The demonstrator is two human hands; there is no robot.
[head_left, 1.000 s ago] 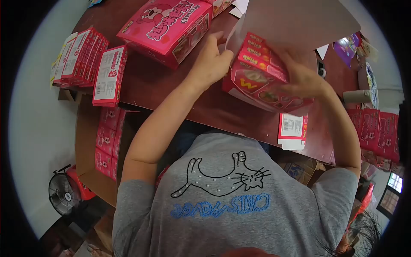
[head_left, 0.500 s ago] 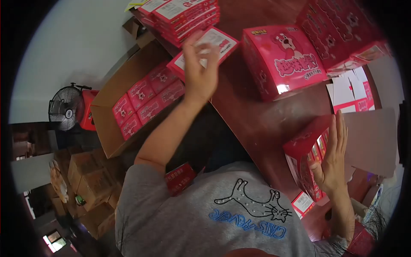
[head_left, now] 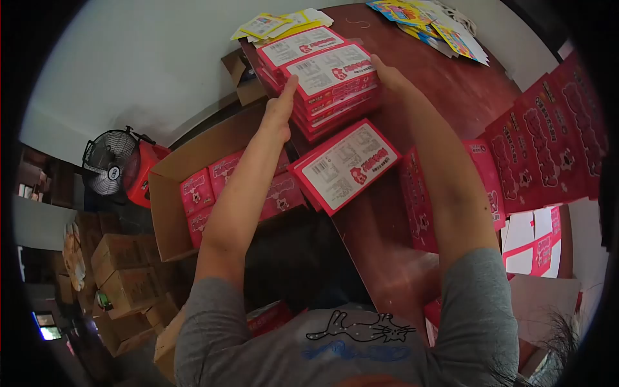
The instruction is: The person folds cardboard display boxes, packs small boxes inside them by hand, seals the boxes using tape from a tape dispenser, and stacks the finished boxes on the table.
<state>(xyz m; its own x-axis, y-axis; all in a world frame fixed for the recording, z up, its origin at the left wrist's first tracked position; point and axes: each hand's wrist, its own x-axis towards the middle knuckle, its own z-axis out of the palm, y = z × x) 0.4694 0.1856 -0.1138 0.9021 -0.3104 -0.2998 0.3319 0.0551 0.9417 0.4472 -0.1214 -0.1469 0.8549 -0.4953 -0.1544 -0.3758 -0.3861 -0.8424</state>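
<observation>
See a label-up pink box (head_left: 351, 164) just nearer than the front stack of pink boxes (head_left: 332, 80) on the red-brown table (head_left: 445, 90). Touching that stack's opposite ends with left hand (head_left: 282, 109) and right hand (head_left: 390, 74), with fingers partly hidden; cannot tell whether gripping. Just behind the stack, see another stack (head_left: 303, 45), then yellow packaging (head_left: 278, 26) farther off.

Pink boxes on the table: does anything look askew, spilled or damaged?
Slightly askew: one pink box sits apart from the taller stack, turned at an angle, a corner seemingly jutting past the table's edge. No spill or damage shows.
</observation>
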